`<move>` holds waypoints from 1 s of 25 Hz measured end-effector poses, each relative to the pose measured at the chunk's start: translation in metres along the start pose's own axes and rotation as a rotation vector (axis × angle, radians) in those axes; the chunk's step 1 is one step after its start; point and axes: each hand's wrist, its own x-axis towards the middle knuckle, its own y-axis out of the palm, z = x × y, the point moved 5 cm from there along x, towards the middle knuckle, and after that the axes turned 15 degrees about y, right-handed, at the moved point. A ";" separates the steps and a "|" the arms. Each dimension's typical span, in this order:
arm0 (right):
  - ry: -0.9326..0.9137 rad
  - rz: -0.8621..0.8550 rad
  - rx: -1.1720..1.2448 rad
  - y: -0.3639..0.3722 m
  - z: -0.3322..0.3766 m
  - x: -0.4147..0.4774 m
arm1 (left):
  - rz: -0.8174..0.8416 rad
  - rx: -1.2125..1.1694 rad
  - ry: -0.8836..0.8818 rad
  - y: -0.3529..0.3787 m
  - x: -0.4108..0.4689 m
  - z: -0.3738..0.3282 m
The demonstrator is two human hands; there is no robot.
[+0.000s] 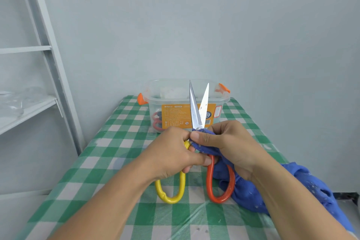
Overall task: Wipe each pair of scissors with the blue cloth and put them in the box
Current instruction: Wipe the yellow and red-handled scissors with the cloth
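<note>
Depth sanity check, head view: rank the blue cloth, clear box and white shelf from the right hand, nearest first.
1. blue cloth: gripped in the right hand.
2. clear box: straight ahead, farther back.
3. white shelf: far left.

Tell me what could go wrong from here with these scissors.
1. The scissors are open, with bare blades just above the right hand, which pinches the cloth near the pivot. Wiping upward could nick a finger or snag the cloth.
2. The left hand grips only the yellow handle, so the orange one could swing and close the blades.
3. The cloth seems to trail past the table edge and may drag.
</note>
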 end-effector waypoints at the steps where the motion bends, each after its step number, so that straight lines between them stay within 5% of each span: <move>1: 0.013 0.042 0.017 -0.001 0.001 0.000 | -0.005 -0.008 -0.014 0.000 0.000 0.000; 10: 0.078 0.144 0.096 -0.012 -0.002 -0.003 | 0.010 -0.025 -0.047 0.001 -0.001 -0.001; 20: -0.015 -0.182 -0.109 -0.002 0.001 -0.001 | 0.024 0.087 0.023 0.003 0.002 0.000; 25: 0.035 0.003 -0.068 -0.005 0.003 -0.004 | 0.000 0.019 -0.038 0.001 -0.001 0.003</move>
